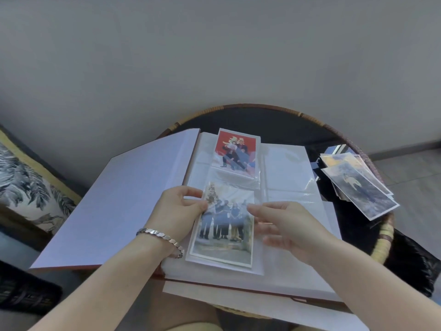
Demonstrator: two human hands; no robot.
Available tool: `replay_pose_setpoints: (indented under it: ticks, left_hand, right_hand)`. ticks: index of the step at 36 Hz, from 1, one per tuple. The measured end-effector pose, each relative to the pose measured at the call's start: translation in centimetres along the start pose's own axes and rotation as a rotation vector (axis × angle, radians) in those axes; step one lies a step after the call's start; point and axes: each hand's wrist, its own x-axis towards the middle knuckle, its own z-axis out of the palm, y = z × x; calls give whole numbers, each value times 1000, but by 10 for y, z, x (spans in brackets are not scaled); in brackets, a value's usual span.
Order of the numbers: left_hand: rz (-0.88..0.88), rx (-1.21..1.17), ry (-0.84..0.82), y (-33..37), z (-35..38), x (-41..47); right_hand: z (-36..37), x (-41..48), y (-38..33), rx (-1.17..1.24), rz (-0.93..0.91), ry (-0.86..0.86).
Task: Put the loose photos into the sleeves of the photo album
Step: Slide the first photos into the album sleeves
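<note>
The photo album [286,168] lies open on a round table, its cover [114,206] folded out to the left. A red-backed group photo [235,152] sits in the upper sleeve of the left column. Below it, a photo of several standing people [224,225] lies partly in the lower sleeve, tilted slightly. My left hand [177,216], with a bracelet on the wrist, pinches that photo's left edge near the top. The fingertips of my right hand [286,225] touch its right edge, fingers fairly straight. A fanned pile of loose photos [358,185] lies at the right of the table.
The round table [262,120] has a dark top and a woven rim, close to a grey wall. A patterned cushion [26,187] sits at the left. A dark woven object [21,287] is at lower left. The album's right column of sleeves holds no photos.
</note>
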Motion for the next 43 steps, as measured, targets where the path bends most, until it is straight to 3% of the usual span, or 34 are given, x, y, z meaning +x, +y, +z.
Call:
replay_pose_setpoints:
  ticks: [4, 13, 25, 29, 34, 36, 39, 43]
  left_hand:
    - [17, -5, -4, 0, 0, 1]
    - [20, 9, -17, -3, 0, 0]
    - [100, 200, 33, 8, 0, -8]
    - [221, 468, 111, 17, 9, -5]
    - [265, 821, 20, 15, 18, -4]
    - [285, 892, 16, 12, 22, -7]
    - [366, 963, 11, 13, 27, -9]
    - [487, 898, -98, 23, 33, -5]
  right_hand:
    - [1, 5, -2, 83, -14, 54]
    - [2, 10, 9, 19, -159, 187]
    - [7, 10, 11, 8, -181, 132]
    - [-12, 12, 4, -251, -317, 176]
    - [-81, 25, -4, -848, -704, 595]
    - [-113, 32, -8, -1095, -656, 673]
    - [-144, 41, -10, -1388, -437, 658]
    - [-153, 47, -3, -1634, -315, 636]
